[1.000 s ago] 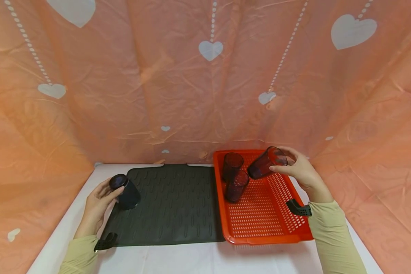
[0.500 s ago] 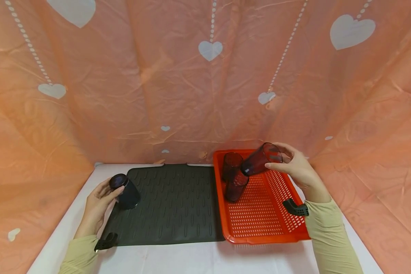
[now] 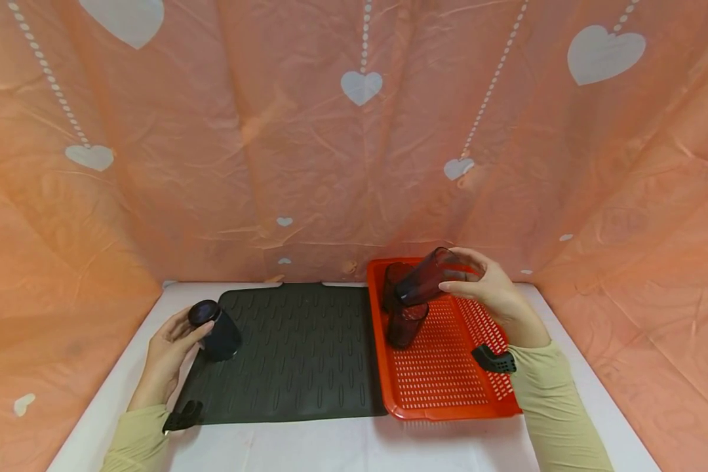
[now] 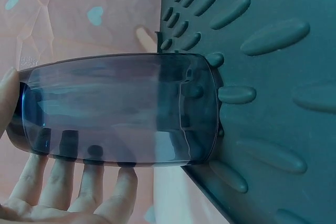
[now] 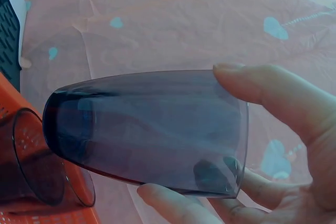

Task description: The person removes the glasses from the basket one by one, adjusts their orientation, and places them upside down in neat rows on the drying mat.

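At the left end of the dark ribbed mat [image 3: 297, 354], my left hand [image 3: 171, 347] grips a dark tinted drinking glass [image 3: 219, 337] that stands upside down, its thick base uppermost. In the left wrist view its rim [image 4: 214, 114] meets the mat's raised ribs. My right hand [image 3: 486, 288] holds a second tinted glass [image 3: 421, 278] near its rim, thumb on one side and fingers on the other. That glass is tilted, base pointing left, over the red basket [image 3: 451, 413]. Below it, two more glasses stand mouth up in the basket: a front glass [image 3: 407, 328] and a partly covered back glass [image 3: 391, 288].
The basket sits directly against the mat's right edge. Both lie on a white-covered table [image 3: 307, 446]. An orange curtain [image 3: 307, 164] with pale hearts hangs right behind them and along both sides. Each wrist wears a black strap [image 3: 495, 359].
My right hand has moved left with its glass, which now overlaps the two standing glasses in the head view. The left hand and its glass have stayed put.
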Demonstrator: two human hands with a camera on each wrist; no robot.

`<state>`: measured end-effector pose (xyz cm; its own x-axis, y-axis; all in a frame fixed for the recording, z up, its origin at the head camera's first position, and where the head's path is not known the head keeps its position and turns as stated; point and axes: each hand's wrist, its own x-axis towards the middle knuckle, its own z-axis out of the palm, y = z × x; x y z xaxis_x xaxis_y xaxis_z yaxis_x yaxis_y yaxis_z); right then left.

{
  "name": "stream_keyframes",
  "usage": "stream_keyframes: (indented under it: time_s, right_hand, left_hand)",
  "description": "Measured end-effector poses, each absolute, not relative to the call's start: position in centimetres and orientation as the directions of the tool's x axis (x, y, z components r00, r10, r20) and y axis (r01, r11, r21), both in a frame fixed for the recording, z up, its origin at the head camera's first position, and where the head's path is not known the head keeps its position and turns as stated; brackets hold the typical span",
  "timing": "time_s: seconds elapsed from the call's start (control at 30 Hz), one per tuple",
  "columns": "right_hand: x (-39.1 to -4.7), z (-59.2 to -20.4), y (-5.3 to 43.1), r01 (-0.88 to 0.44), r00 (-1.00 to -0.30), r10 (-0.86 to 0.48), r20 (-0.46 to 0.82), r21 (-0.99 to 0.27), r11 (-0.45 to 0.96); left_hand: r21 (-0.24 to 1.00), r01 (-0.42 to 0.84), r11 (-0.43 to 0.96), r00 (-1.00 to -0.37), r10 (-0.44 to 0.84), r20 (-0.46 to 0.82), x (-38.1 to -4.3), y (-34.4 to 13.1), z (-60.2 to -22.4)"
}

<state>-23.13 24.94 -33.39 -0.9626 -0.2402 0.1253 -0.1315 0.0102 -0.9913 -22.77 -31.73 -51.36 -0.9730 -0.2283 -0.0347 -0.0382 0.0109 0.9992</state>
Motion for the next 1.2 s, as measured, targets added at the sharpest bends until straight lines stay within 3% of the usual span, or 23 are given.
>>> stream_keyframes:
  time_s: [0.17,0.4,1.2]
  right_hand:
    - [-23.3,-33.5,24.0,-0.100,-0.964,-0.247,0.095,-0.995,0.008]
    - [-23.6,-33.7,22.7,-0.072,-0.962,-0.265,0.072,-0.997,-0.007]
    - [-24.8,-34.9,18.9,0.005,-0.955,-0.297,0.011,-0.999,-0.053]
  left_hand:
    - [0.999,-0.034,0.013,-0.974,-0.226,-0.030,-22.6,-31.7,-51.2]
    - [0.989,-0.110,0.102,-0.973,-0.214,-0.086,-19.9,-28.8,-45.7]
    - [0.986,-0.118,0.116,-0.968,-0.237,-0.088,-19.9,-28.6,-45.4]
